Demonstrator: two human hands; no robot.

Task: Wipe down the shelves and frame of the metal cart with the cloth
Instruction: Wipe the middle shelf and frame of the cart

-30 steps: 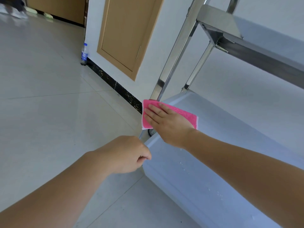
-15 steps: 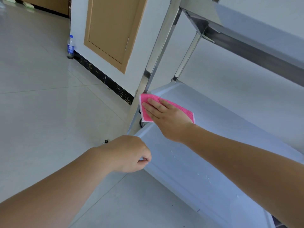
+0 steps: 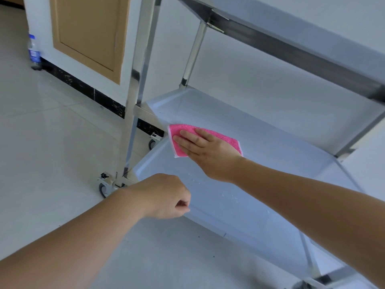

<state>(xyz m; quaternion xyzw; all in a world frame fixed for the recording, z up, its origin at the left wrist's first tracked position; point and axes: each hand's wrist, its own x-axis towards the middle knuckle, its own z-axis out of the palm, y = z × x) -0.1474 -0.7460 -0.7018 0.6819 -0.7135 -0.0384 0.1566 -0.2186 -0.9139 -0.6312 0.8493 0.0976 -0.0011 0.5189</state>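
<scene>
The metal cart (image 3: 138, 59) has shiny posts and pale shelves stacked one above another. My right hand (image 3: 205, 148) lies flat, fingers straight, pressing a pink cloth (image 3: 220, 137) onto a shelf surface (image 3: 260, 197) near its left end, just beside the front edge of the middle shelf (image 3: 239, 109). I cannot tell for sure which of the two levels the cloth touches. My left hand (image 3: 164, 196) is curled at the front rim of the lower shelf, apparently gripping it. Water droplets dot the shelf between my hands.
A pale tiled floor (image 3: 52, 142) spreads to the left. Behind it are a white wall with a black skirting (image 3: 83, 84), a wooden door panel (image 3: 87, 32) and a plastic bottle (image 3: 34, 52) standing on the floor. Cart casters (image 3: 104, 187) sit by the near-left post.
My right hand has slid the cloth away from the near-left post and further in over the shelf. The view has shifted, showing more of the cart. My left hand stays at the rim.
</scene>
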